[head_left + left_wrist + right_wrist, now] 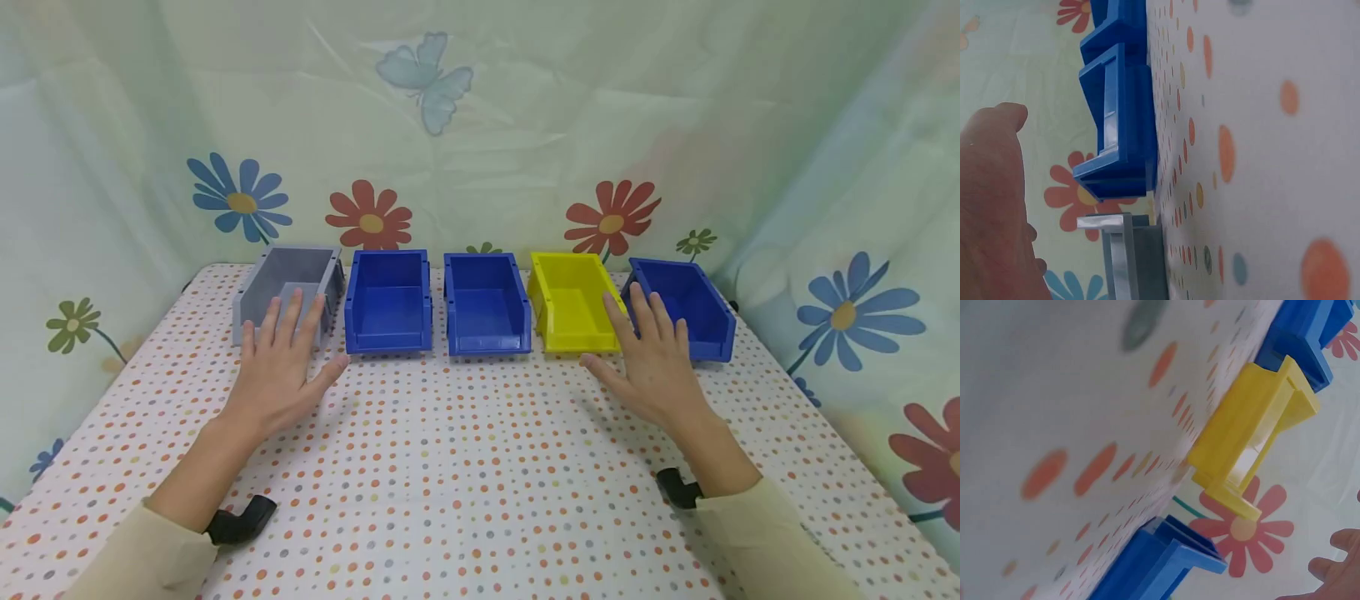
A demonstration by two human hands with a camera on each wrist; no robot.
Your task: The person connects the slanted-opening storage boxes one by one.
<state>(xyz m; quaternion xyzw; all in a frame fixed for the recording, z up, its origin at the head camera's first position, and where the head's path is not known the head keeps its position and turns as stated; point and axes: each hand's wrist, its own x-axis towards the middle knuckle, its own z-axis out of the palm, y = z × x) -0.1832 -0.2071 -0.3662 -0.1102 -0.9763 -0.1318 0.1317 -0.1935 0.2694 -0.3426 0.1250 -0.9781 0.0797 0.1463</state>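
Observation:
My left hand (277, 379) is held palm down above the table with its fingers spread, nearest the grey bin (251, 296). It holds nothing. The right hand (652, 367) hovers likewise, fingers spread, in front of the yellow bin (577, 342) and the right-hand blue bin (712, 329), its fingertips overlapping both in the head view. Between the hands stand two more blue bins, one left of centre (388, 312) and one at the centre (489, 317). The insides I can see in the head view hold nothing. In the left wrist view, part of the left hand (991, 206) shows beside the bins.
A white cloth with coloured dots covers the table (450, 467). Behind and at the sides hangs a flowered curtain (495, 167). Black curved pieces, the left one (243, 521) and the right one (678, 487), stick out at the wrists beside the beige sleeves.

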